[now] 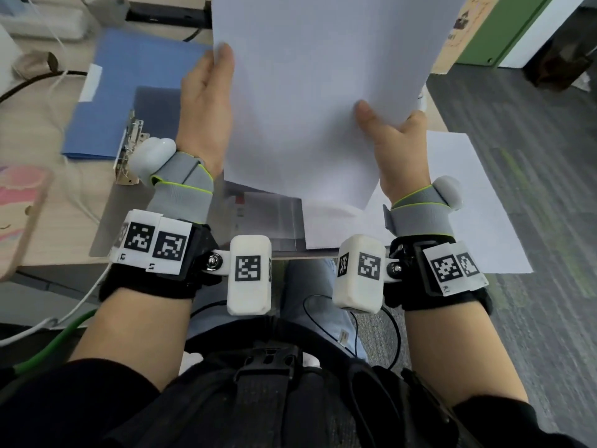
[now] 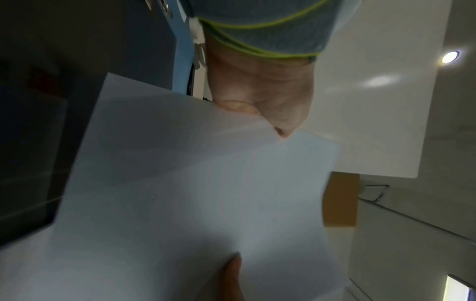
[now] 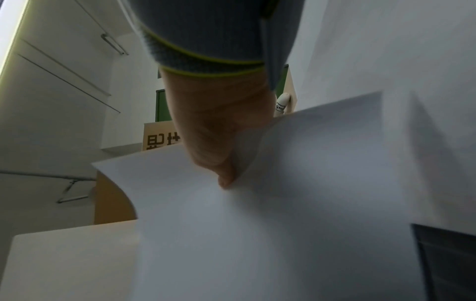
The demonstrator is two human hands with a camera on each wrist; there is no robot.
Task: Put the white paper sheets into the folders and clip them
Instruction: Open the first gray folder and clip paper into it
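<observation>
I hold a stack of white paper sheets point(image 1: 310, 92) upright above the desk with both hands. My left hand point(image 1: 219, 69) pinches its left edge, thumb on the front and fingers hidden behind. My right hand point(image 1: 371, 121) pinches the lower right corner the same way. The right wrist view shows the right hand point(image 3: 213, 138) gripping the sheets point(image 3: 283, 213). In the left wrist view the left hand point(image 2: 260, 91) is at the edge of the sheets point(image 2: 193, 193). Under the hands lies an open grey folder point(image 1: 155, 105) with a metal clip point(image 1: 130, 140). A blue folder point(image 1: 129, 76) lies behind it.
More white sheets point(image 1: 468, 205) lie at the right, overhanging the desk edge. A pink item point(image 1: 19, 215) and white cables point(image 1: 77, 198) are at the left. A cardboard box point(image 1: 465, 27) stands at the back right. Grey carpet point(image 1: 533, 156) is beyond the desk.
</observation>
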